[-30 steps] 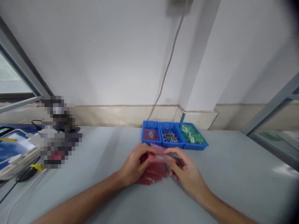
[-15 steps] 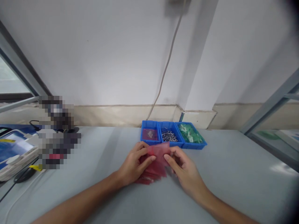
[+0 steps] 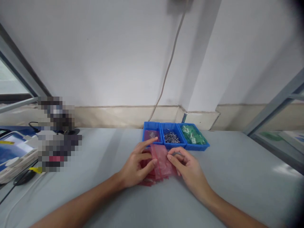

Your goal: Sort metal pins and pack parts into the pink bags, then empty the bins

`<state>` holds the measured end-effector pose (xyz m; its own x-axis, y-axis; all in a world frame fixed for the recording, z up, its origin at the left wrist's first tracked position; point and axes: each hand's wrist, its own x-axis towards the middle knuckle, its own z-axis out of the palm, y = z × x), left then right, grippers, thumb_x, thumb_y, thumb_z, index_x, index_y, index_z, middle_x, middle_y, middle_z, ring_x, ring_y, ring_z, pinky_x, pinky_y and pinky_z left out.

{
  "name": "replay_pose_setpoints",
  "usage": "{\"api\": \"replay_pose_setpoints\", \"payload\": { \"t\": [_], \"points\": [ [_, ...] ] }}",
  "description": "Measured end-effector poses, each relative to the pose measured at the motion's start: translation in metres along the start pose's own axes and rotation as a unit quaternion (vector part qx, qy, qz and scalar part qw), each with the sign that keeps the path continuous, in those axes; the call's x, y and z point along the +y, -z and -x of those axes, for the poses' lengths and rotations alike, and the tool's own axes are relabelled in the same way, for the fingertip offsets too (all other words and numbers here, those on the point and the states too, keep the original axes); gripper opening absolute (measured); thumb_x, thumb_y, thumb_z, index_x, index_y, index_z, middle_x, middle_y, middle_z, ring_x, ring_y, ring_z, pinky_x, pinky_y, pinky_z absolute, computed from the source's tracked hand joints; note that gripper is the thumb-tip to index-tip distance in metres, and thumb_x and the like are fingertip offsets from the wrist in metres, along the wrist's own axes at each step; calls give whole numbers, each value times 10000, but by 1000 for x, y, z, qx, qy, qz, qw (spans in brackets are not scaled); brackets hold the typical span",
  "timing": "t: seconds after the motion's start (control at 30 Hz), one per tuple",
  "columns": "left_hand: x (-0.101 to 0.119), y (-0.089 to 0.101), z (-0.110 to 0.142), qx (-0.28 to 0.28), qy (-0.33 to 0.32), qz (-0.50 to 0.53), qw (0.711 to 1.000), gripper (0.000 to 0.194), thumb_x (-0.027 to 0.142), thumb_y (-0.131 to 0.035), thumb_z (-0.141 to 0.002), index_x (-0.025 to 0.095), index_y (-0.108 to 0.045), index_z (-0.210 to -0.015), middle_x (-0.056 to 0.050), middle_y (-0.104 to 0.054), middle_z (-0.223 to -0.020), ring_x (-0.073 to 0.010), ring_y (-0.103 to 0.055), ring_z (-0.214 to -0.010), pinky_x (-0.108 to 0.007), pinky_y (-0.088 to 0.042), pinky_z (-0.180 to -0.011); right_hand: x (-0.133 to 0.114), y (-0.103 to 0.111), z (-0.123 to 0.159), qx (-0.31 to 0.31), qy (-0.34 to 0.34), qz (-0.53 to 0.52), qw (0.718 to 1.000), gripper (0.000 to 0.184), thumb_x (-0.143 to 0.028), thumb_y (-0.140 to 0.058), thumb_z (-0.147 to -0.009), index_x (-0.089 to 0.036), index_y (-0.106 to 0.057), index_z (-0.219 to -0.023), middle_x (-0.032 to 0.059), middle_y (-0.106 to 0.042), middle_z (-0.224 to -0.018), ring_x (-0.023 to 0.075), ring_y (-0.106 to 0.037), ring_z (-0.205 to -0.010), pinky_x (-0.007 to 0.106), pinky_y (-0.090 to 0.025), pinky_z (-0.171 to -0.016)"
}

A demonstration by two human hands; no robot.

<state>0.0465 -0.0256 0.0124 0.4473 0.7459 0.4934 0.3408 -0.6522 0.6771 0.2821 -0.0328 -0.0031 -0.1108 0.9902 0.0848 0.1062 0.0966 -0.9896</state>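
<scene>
While both grips (image 3: 135, 165) (image 3: 190, 166) pinch, a pink bag (image 3: 162, 161) spans between.

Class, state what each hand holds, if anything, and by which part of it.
A pink plastic bag: the left hand pinches its left side, the right hand its right side.

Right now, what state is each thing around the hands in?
Left hand: pinching the red bag, index finger extended
Right hand: pinching the bag's right side
Red bag: held by both hands, seal unclear
Red bags beneath: overlapping
Left blue bin: open, holding red packaging
Middle blue bin: open, holding loose metal pieces
Right blue bin: open, holding green packets
</scene>
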Motion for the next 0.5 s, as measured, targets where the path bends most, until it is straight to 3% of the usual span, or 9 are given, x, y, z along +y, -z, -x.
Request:
{"api": "replay_pose_setpoints", "payload": {
  "t": [0.1,0.17,0.3,0.5],
  "points": [
    [1,1,-1,1,-17,-2,1000,335,289,-572,-1061,184,-731,-784,-84,-664,-1425,-285,-577,-1302,-484,-465,-1115,-3,0,1,9,-11,-1,1000,347,-567,-707,-942,-221,-678,-930,-66,-450,-601,117,-393,-521,261,-289,-507],
    [1,0,-2,3,-20,8,1000,307,300,-550,-1073,195,-776,-893,-88,-728,-1281,-264,-605,-1203,-473,-467,-1079,-6,-1,1,21,-14,-2,1000,374,-587,-655,-971,-216,-691,-943,-43,-518,-640,117,-407,-525,261,-300,-503],
    [-2,-2,-1,4,-19,19,1000,291,310,-522,-1090,242,-789,-1183,-67,-766,-1125,-244,-603,-1112,-457,-452,-1054,-7,-4,1,20,-23,-33,999,400,-575,-555,-1030,-207,-672,-924,17,-672,-796,111,-431,-535,262,-321,-497],
    [-3,-4,0,26,-12,10,1000,256,287,-578,-1065,256,-776,-1224,-64,-753,-1083,-236,-600,-1087,-435,-465,-1030,0,-5,0,0,-21,-54,998,344,-549,-571,-1027,-240,-627,-1167,33,-695,-941,118,-477,-571,252,-350,-498]
  ]
}}
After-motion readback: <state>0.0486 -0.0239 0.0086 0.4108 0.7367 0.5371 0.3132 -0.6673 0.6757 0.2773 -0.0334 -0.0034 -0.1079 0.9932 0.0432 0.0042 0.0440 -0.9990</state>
